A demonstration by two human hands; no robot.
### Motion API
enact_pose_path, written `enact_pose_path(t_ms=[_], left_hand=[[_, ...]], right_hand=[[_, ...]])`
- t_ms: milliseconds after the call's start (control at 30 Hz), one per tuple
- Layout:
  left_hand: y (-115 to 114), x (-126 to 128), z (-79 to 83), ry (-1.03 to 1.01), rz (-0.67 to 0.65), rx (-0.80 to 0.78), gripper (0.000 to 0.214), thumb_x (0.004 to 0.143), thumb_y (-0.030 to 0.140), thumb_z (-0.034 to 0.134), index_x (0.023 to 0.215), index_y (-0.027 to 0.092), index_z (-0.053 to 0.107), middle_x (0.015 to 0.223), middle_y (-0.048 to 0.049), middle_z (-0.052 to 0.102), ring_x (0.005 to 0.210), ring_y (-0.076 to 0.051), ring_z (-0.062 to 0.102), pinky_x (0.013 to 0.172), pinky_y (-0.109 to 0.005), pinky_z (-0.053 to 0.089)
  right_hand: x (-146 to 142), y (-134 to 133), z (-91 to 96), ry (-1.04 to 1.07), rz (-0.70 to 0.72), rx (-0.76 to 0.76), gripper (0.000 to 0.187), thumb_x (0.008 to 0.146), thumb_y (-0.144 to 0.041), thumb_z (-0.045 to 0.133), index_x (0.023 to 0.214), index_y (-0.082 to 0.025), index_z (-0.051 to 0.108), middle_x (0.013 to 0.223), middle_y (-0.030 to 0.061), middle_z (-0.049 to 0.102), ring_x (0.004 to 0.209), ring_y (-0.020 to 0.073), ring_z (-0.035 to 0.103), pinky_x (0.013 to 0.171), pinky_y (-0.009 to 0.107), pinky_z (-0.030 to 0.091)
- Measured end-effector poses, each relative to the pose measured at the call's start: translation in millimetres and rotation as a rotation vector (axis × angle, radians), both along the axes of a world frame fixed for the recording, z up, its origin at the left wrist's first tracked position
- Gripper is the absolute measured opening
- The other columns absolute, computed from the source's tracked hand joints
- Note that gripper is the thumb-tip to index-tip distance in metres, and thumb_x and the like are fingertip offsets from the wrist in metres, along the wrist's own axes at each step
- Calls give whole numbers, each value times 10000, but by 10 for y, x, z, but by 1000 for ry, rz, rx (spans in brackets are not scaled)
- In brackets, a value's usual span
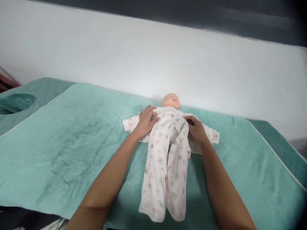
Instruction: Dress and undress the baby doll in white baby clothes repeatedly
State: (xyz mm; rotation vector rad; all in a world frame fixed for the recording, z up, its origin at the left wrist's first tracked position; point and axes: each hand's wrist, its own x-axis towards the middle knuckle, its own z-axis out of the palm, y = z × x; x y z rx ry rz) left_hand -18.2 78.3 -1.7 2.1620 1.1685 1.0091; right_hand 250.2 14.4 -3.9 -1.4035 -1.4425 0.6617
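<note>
A baby doll (170, 101) lies on its back on a teal towel (72, 134), head toward the wall. It wears a white patterned one-piece suit (165, 159) whose legs stretch toward me. My left hand (145, 121) rests on the suit's left chest flap, fingers curled onto the cloth. My right hand (196, 128) pinches the suit's right front edge near the doll's chest. The doll's arms are hidden inside the spread sleeves.
The towel covers a padded table with a darker green cover (285, 143) showing at the right and left ends. A white wall (153, 57) runs close behind the doll's head. A dark green oval cushion (15, 103) lies at the far left.
</note>
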Motion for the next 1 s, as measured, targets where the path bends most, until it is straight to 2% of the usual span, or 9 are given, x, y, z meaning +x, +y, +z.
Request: enact_pose_path(t_ms=[100, 167, 300, 433, 533, 633, 700, 867, 1000], left_hand=[[34, 17, -44, -33, 16, -9, 46, 946, 233, 489, 904, 230, 506, 1339, -72, 603, 1259, -244, 502, 1115, -464, 238], [91, 32, -104, -18, 68, -1, 47, 950, 227, 484, 909, 229, 507, 1222, -81, 658, 1136, -248, 571, 1041, -435, 313], [201, 72, -248, 31, 190, 33, 76, 961, 282, 501, 931, 227, 544, 1054, -85, 693, 986, -269, 601, 942, -409, 366], [187, 101, -329, 1, 198, 104, 153, 960, 225, 477, 1062, 215, 591, 1180, -103, 671, 1093, -288, 572, 984, -431, 355], [107, 82, -332, -50, 148, 157, 290, 927, 141, 467, 1170, 228, 599, 1306, -98, 617, 1225, -267, 516, 1056, -425, 340], [-10, 41, -303, -87, 130, 193, 294, 906, 124, 482, 1123, 241, 642, 1330, -83, 598, 1279, -238, 486, 1092, -408, 347], [-101, 15, -280, -139, 127, 207, 288, 917, 130, 463, 1084, 246, 668, 1298, -76, 612, 1264, -221, 499, 1090, -402, 366], [-338, -28, -246, -261, 74, 223, 260, 968, 225, 451, 1063, 224, 693, 1127, -80, 657, 1093, -196, 588, 988, -355, 454], [-694, -113, -264, -277, 109, 202, 239, 970, 247, 467, 1041, 209, 692, 1032, -65, 668, 996, -187, 611, 909, -337, 480]], right_hand=[[-41, 72, 81, -79, 109, 63, 128, 814, -345, 624, 830, -223, 587, 1200, 56, 647, 1031, 204, 605, 872, 336, 471], [-94, 152, 73, -117, 101, 101, 111, 843, -332, 591, 829, -229, 554, 1282, 64, 629, 1099, 213, 598, 924, 362, 454], [-161, 326, -30, -170, -156, 52, 139, 873, -377, 558, 886, -239, 540, 1083, 81, 714, 957, 239, 640, 863, 407, 460], [-226, 345, -96, -137, -303, 14, 213, 840, -427, 596, 892, -221, 577, 922, 73, 706, 851, 235, 636, 806, 388, 471], [-312, 195, -157, -19, -303, 116, 231, 862, -402, 557, 995, -217, 596, 1038, 79, 694, 924, 209, 631, 847, 364, 485], [-357, -19, -248, -21, -321, 221, 249, 875, -350, 517, 1078, -227, 593, 1177, 83, 647, 1057, 197, 597, 913, 355, 476], [-355, -146, -297, -74, -354, 243, 239, 876, -345, 516, 1066, -227, 601, 1177, 82, 629, 1064, 197, 582, 909, 349, 478], [-411, -436, -258, -29, -392, 158, 223, 893, -407, 542, 946, -199, 602, 937, 49, 623, 852, 185, 567, 767, 318, 476], [-637, -977, -124, 28, -327, 95, 257, 934, -433, 527, 820, -205, 565, 769, -6, 559, 733, 163, 507, 701, 302, 430]])
